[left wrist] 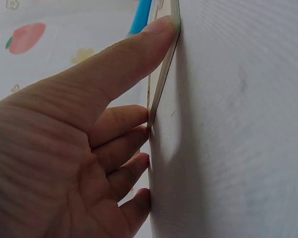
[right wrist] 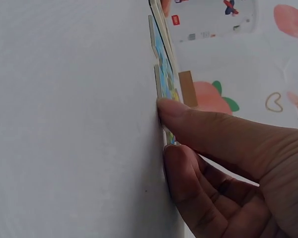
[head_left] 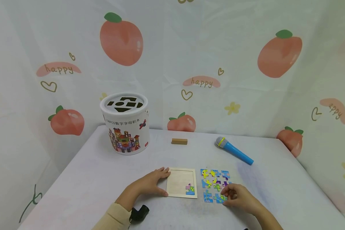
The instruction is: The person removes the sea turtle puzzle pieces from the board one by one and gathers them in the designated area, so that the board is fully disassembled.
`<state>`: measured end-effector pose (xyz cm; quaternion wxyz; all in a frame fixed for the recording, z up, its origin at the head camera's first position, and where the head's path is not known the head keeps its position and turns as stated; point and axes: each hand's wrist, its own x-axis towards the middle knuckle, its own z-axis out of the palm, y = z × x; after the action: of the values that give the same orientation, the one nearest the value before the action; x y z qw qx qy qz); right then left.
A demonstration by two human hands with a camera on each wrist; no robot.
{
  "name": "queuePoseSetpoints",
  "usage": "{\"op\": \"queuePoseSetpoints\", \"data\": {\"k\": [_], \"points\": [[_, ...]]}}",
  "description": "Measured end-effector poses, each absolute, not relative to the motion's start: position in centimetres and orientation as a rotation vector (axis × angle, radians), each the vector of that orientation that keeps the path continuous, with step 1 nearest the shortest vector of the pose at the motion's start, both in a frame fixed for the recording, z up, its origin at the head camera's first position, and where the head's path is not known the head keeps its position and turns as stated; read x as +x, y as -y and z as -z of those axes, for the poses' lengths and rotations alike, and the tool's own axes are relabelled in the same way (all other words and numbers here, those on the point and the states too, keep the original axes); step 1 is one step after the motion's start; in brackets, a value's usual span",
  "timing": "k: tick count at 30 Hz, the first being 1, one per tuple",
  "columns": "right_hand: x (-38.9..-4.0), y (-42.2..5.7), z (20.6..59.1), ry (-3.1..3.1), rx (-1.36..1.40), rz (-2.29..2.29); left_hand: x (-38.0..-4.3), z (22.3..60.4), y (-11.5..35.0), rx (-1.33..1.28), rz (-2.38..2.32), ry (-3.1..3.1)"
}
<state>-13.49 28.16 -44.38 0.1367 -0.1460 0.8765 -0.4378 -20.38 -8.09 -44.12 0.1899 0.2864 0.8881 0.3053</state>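
A square wooden puzzle tray [head_left: 178,182] lies flat on the table with a few joined puzzle pieces [head_left: 190,190] in its near right corner. My left hand [head_left: 152,182] rests at the tray's left side, thumb on the near corner and fairly straight fingers by the far one. In the left wrist view the thumb [left wrist: 139,42] presses on the tray's edge. Right of the tray, several loose pieces [head_left: 207,196] lie in rows. At their near right end my right hand [head_left: 240,198] pinches a puzzle piece [right wrist: 170,137] between thumb and index finger, low at the table.
A white block bucket [head_left: 126,127] with a shape-hole lid stands at the back left. Behind the tray lies a brown wooden block [head_left: 179,141]. A blue toy microphone [head_left: 235,151] lies at the back right. A black object [head_left: 140,213] is beside the left wrist.
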Motion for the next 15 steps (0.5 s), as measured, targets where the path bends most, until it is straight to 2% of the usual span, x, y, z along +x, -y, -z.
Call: {"op": "queuePoseSetpoints", "data": {"k": [15], "points": [[-13.64, -28.28, 44.55, -2.510, -0.369, 1.286, -20.49, 44.22, 8.10, 0.787, -0.835, -2.503]]}}
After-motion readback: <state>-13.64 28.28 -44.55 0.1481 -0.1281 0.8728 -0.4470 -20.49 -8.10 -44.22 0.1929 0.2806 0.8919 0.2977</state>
